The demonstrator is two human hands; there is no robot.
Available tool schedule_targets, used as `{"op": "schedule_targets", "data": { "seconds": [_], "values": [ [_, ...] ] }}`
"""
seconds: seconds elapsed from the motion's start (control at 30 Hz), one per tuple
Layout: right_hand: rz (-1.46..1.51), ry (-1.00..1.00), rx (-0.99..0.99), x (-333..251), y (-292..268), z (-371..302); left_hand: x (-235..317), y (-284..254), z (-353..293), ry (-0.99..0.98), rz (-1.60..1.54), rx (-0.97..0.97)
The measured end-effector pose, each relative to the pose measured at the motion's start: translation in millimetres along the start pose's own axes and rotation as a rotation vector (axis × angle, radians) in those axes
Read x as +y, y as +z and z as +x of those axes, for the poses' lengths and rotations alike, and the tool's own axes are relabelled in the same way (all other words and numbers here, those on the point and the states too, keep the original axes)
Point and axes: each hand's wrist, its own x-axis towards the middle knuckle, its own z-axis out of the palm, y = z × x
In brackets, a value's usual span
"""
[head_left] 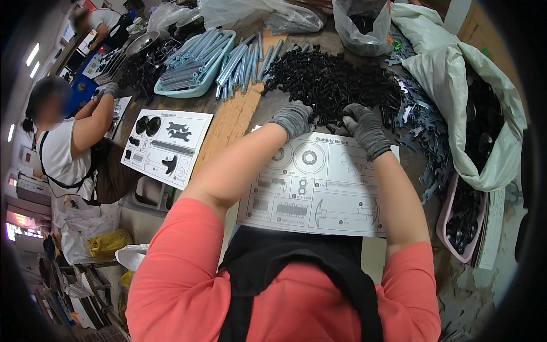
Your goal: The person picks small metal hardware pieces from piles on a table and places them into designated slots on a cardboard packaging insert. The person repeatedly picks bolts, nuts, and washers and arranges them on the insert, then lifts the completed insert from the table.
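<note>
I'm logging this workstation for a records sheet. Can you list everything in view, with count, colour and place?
black screws: a large heap, black, table centre, beyond the hands
parts sheet: one, white, under the forearms
second parts sheet: one, white, to the left, with black parts on it
metal rods: many, silver-blue, in and beside a teal tray
white sack: one, right side
pink bin: one, lower right, holding black parts
co-worker: one, far left
left hand: grey glove, at the heap's edge
right hand: grey glove, at the heap's edge

Setting: assembly/packing workshop. Counter (pixel 239 117) carries heap of black screws (pixel 330 82), tray of grey bolts (pixel 194 65), printed parts sheets (pixel 322 185); sacks of black parts (pixel 484 125); co-worker (pixel 68 148) alongside.
</note>
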Motion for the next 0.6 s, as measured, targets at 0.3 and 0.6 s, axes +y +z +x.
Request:
{"op": "schedule_targets", "data": {
  "seconds": [0.3,0.6],
  "values": [
    [0.544,-0.087,-0.133,-41,4,-47,-3,-8,-20,0.138,0.240,0.122],
    [-0.173,-0.809,-0.398,-100,61,-101,-59,26,-188,0.910,0.293,0.382]
  ]
}}
